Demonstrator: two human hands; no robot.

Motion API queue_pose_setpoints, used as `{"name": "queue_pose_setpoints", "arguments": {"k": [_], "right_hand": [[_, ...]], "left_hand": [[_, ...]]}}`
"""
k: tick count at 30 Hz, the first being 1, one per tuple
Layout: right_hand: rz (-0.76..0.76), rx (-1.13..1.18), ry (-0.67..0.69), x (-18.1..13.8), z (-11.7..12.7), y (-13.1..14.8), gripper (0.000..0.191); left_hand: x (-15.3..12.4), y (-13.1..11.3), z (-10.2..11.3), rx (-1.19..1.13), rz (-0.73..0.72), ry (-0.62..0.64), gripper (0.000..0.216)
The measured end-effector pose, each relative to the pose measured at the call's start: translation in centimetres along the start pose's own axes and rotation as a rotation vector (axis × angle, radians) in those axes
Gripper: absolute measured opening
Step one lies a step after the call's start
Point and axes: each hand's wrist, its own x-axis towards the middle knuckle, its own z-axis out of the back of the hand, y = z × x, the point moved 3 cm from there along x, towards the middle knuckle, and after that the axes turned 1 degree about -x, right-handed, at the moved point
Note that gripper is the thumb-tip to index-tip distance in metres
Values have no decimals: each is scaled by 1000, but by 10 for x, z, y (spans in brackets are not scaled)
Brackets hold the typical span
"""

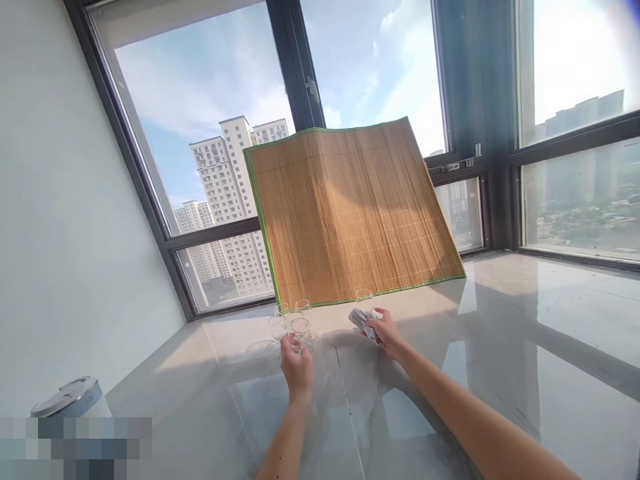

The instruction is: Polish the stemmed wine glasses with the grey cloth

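Note:
My left hand (297,363) has its fingers closed around the lower part of a small clear glass cup (301,327). Right behind it, several more clear glass cups (277,327) stand close together on the glossy grey tiled ledge (260,393). A crumpled white and grey cloth (364,323) is gripped in my right hand (387,335), off to the right of the cups. Just beyond the cloth, another clear glass (365,294) shows only in part; the cloth and hand cover some of it.
A bamboo mat (355,213) with green edging leans against the windows behind the cups. At the lower left stands a white lidded container (73,397), its lower part blurred out. A white wall (75,220) rises on the left; dark window frames (493,127) enclose the ledge.

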Motion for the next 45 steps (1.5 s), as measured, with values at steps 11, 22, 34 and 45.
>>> {"name": "queue_pose_setpoints", "arguments": {"k": [11,22,34,45], "right_hand": [[76,98,-128,-8,5,8,79],[636,-310,-63,-61,-37,16,57],[1014,-712,350,-98,-60,21,72],[979,-818,240,-81,-49,33,63]], "left_hand": [[-7,-1,-19,-2,-175,233,31],[-9,-1,-20,109,-241,306,50],[-13,-7,-16,550,-258,460,56],[-23,-10,-22,268,-523,519,45]]}}
